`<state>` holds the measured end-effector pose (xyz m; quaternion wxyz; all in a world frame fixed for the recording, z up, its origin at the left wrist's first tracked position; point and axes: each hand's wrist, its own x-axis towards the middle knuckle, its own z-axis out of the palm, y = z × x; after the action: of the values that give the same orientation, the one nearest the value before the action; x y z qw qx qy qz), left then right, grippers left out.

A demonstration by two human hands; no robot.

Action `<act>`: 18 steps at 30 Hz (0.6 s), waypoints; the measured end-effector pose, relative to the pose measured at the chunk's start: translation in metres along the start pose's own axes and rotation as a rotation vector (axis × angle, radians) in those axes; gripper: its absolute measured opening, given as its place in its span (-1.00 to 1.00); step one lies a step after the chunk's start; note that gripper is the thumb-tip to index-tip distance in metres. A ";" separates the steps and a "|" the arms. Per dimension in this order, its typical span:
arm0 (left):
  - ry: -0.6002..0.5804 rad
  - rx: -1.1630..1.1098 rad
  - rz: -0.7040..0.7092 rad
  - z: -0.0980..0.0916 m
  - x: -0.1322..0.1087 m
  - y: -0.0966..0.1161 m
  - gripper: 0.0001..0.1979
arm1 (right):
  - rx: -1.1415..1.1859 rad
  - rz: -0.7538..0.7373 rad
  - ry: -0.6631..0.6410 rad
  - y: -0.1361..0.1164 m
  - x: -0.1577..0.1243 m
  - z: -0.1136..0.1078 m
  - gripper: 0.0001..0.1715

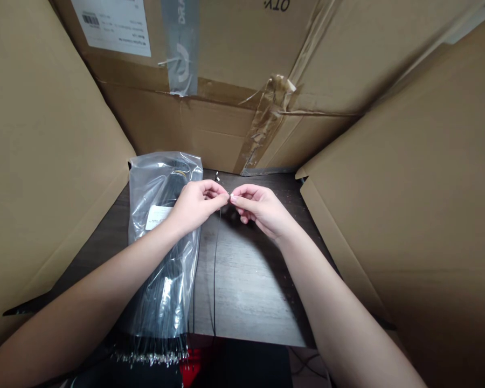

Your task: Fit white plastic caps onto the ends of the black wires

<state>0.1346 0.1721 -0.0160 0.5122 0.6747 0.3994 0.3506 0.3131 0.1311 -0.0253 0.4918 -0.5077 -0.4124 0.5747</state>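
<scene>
Fingers [220, 201] of left hand [197, 206] and right hand [265, 209] pinch a tiny piece [229, 198] tip-to-tip, presumably for precision; dark wire [215, 269] crosses desk [262, 302].

- Left forearm [125, 275]: bare, enters lower left, angled up and inward.
- Right forearm [327, 275]: bare, roughly mirrors it from lower right.
- Left hand [200, 202]: back up, thumb and index pinched at the tips.
- Right hand [262, 211]: same pinch, remaining fingers curled loosely underneath.
- Fingertips [235, 200] of both nearly meet, about level (can't tell if actually touching).
</scene>
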 end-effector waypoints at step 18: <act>-0.029 0.115 0.084 0.001 -0.004 0.004 -0.84 | 0.043 0.041 -0.040 -0.001 -0.002 0.002 -0.55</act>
<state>0.1347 0.1677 -0.0121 0.4632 0.7242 0.3827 0.3384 0.3114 0.1293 -0.0236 0.4824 -0.4936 -0.3995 0.6034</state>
